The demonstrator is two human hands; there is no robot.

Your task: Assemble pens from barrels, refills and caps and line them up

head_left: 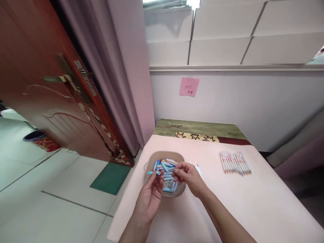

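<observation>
My left hand (151, 195) pinches a light blue pen cap (152, 172) between thumb and fingers, with its open end turned to the right. Beneath both hands is a beige plastic basin (179, 157) that holds many loose caps (167, 176), mostly blue with a few orange and brown. Over the basin's right side, my right hand (188, 175) has its thumb and fingertips closed together. What they hold, if anything, is hidden. Partly behind that hand, several slim white pens (197, 167) lie on the table.
A row of white-barrelled pens (235, 163) lies on the right of the pink-covered table (227, 202). At the table's far end a green patterned board (197, 125) shows against the wall. A pink note (189, 87) is on the wall. A brown door (63, 84) stands to the left.
</observation>
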